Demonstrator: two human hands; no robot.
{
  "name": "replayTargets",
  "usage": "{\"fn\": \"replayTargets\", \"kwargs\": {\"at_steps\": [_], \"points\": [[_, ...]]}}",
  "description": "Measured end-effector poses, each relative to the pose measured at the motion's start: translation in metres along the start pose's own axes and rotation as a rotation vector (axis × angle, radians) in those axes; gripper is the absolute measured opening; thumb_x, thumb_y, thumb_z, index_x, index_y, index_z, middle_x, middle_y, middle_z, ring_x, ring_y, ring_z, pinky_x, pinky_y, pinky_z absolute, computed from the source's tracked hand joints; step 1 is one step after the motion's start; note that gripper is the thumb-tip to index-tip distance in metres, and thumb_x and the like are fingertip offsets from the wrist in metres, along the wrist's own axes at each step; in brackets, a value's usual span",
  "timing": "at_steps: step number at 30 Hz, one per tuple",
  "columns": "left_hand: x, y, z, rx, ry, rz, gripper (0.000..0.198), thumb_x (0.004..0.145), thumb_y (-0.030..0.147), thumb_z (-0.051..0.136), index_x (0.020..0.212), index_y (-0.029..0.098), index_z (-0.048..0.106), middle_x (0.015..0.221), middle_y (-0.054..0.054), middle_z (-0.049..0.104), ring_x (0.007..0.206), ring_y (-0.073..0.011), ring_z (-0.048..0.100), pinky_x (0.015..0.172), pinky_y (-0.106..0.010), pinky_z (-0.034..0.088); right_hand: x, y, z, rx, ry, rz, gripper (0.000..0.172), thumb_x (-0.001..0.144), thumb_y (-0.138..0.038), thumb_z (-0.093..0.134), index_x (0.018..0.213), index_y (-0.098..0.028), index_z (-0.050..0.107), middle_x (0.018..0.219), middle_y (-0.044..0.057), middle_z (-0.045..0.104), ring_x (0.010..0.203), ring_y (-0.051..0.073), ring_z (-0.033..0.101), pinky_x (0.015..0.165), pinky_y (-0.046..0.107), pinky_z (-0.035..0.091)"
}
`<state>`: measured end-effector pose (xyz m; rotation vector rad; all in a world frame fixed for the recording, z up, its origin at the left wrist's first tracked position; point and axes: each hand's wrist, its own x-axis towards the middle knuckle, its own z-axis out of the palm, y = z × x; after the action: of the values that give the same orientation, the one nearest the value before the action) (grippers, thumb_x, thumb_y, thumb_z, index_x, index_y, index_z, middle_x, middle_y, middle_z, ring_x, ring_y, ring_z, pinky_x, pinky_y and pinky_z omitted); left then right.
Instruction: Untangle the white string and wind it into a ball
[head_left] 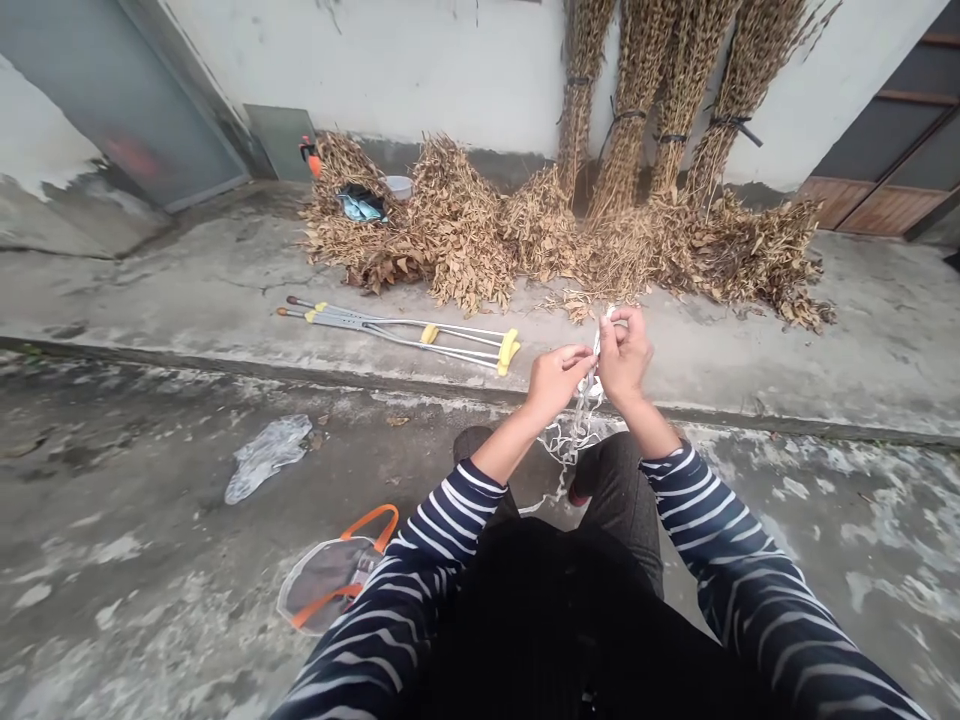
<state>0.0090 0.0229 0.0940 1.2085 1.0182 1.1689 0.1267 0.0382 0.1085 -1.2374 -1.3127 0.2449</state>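
Note:
In front of my knees, a tangled length of white cord (pixel 577 432) hangs from my hands, its lower end trailing toward the ground between my legs. My right hand (pixel 625 358) pinches the cord's upper part, thumb and fingers pressed together near the top. Slightly lower and to the left, my left hand (pixel 556 378) has its fingertips closed on the same cord. The strands between the hands look twisted or braided, though the fingers partly cover them.
Crutches (pixel 405 332) with yellow pads lie on the concrete ledge (pixel 187 290). Behind them are heaps of dried plants (pixel 461 225) and tied upright bundles (pixel 637 110) against the wall. A clear plastic bag (pixel 268 458) and a bag with orange handles (pixel 319 575) rest on the lower ground.

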Motion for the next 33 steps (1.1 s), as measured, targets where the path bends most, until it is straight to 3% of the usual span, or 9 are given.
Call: {"fn": "replayTargets", "kwargs": {"at_steps": [3, 6, 8, 13, 17, 24, 30, 33], "points": [[0.001, -0.001, 0.000, 0.090, 0.002, 0.069, 0.010, 0.084, 0.024, 0.071, 0.085, 0.016, 0.075, 0.074, 0.000, 0.072, 0.055, -0.0104, 0.054, 0.053, -0.022, 0.042, -0.002, 0.003, 0.004, -0.024, -0.001, -0.020, 0.015, 0.095, -0.038, 0.055, 0.091, -0.027, 0.048, 0.050, -0.011, 0.041, 0.046, 0.012, 0.035, 0.057, 0.028, 0.034], [0.003, 0.000, -0.003, 0.234, 0.048, 0.181, 0.010, 0.085, 0.022, 0.069, 0.081, 0.015, 0.074, 0.073, 0.001, 0.070, 0.054, -0.0076, 0.050, 0.056, -0.021, 0.040, -0.001, 0.007, 0.008, 0.019, 0.016, -0.045, 0.018, 0.096, -0.042, 0.055, 0.091, -0.026, 0.048, 0.055, -0.010, 0.046, 0.048, 0.012, 0.043, 0.057, 0.027, 0.037], [0.005, 0.003, -0.005, 0.248, 0.050, 0.183, 0.010, 0.085, 0.021, 0.068, 0.078, 0.014, 0.072, 0.070, 0.001, 0.068, 0.050, -0.0057, 0.047, 0.056, -0.021, 0.039, 0.000, 0.006, 0.009, 0.055, 0.037, -0.070, 0.020, 0.097, -0.044, 0.054, 0.092, -0.026, 0.047, 0.057, -0.009, 0.049, 0.049, 0.012, 0.049, 0.057, 0.027, 0.038], [0.007, 0.016, -0.012, -0.093, -0.202, -0.043, 0.021, 0.082, 0.030, 0.074, 0.074, 0.012, 0.067, 0.063, -0.001, 0.065, 0.052, -0.0094, 0.056, 0.054, -0.022, 0.046, 0.000, 0.002, 0.010, 0.114, 0.005, 0.025, 0.023, 0.102, -0.048, 0.050, 0.094, -0.027, 0.043, 0.056, -0.012, 0.045, 0.036, 0.010, 0.042, 0.045, 0.025, 0.030], [0.007, 0.023, -0.017, -0.212, -0.343, -0.142, 0.024, 0.081, 0.032, 0.076, 0.072, 0.012, 0.065, 0.062, -0.001, 0.063, 0.055, -0.0086, 0.055, 0.053, -0.021, 0.045, 0.001, 0.005, 0.013, 0.145, -0.017, 0.070, 0.028, 0.103, -0.054, 0.048, 0.094, -0.028, 0.041, 0.051, -0.013, 0.039, 0.035, 0.011, 0.043, 0.044, 0.025, 0.026], [0.014, 0.020, -0.015, -0.162, -0.299, -0.071, 0.038, 0.076, 0.045, 0.084, 0.076, 0.011, 0.067, 0.060, 0.000, 0.063, 0.052, -0.0082, 0.054, 0.052, -0.022, 0.043, 0.006, 0.005, 0.014, 0.167, -0.020, 0.054, 0.024, 0.100, -0.048, 0.052, 0.092, -0.028, 0.043, 0.048, -0.012, 0.037, 0.034, 0.011, 0.038, 0.043, 0.026, 0.022], [0.022, 0.020, -0.013, -0.077, -0.195, -0.001, 0.035, 0.067, 0.037, 0.089, 0.083, 0.011, 0.072, 0.072, -0.002, 0.070, 0.065, -0.0117, 0.061, 0.059, -0.023, 0.045, 0.009, 0.005, 0.009, 0.063, -0.039, 0.028, 0.020, 0.100, -0.045, 0.052, 0.092, -0.027, 0.047, 0.048, -0.012, 0.041, 0.037, 0.012, 0.040, 0.048, 0.027, 0.026], [0.020, 0.021, -0.016, -0.096, -0.269, 0.000, 0.038, 0.065, 0.041, 0.089, 0.082, 0.011, 0.074, 0.078, -0.003, 0.071, 0.073, -0.0129, 0.062, 0.069, -0.026, 0.049, 0.013, 0.010, 0.006, -0.007, -0.055, -0.030, 0.022, 0.099, -0.047, 0.054, 0.090, -0.027, 0.050, 0.049, -0.012, 0.038, 0.042, 0.012, 0.036, 0.053, 0.027, 0.027]]}}
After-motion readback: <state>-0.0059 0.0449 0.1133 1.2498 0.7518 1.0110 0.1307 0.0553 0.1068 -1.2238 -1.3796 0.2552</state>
